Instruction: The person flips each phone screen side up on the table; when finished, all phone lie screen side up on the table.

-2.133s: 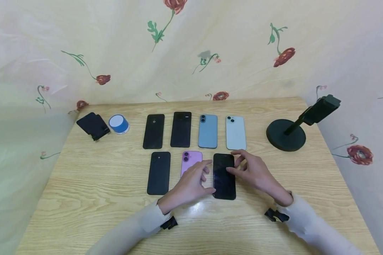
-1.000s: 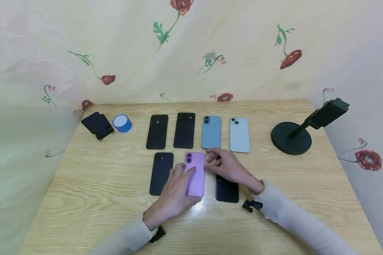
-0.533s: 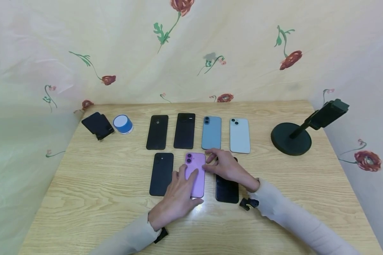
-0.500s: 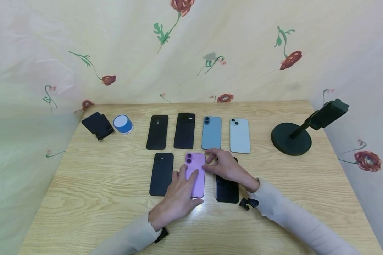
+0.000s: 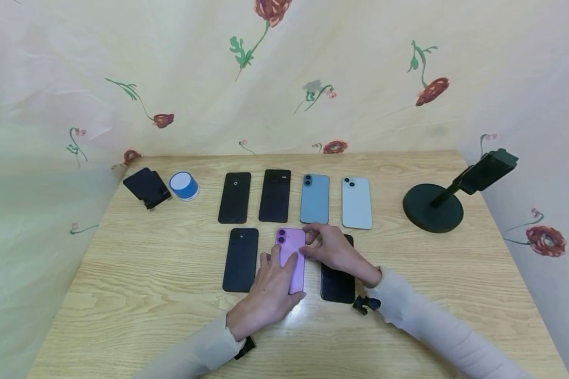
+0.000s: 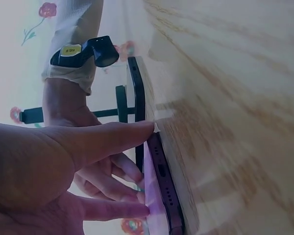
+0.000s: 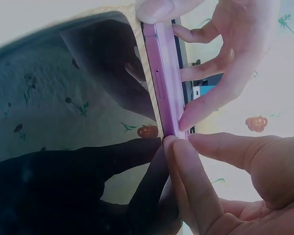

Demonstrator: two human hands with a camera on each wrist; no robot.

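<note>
Front row, leftmost: black phone [image 5: 240, 260], flat, a narrow strip of table [image 5: 267, 237] before the next. Left hand [image 5: 271, 292] has fingers spread over pink phone [image 5: 293, 241], mid-row and flat; thumb at its lower edge, probably steadying it. Right hand [image 5: 334, 250] curved, tips touching the upper right edge, likely as a stop; can't tell if it's pinching. Dark-screened phone [image 5: 337, 287] beneath that hand limits room rightward; more room on the near side.

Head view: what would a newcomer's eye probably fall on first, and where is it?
Most likely the pink-purple phone, in the middle of the front row, with the left hand and right hand both touching it. Next, perhaps the black round-based stand at the right, then the small blue cylinder toward the back left.
</note>
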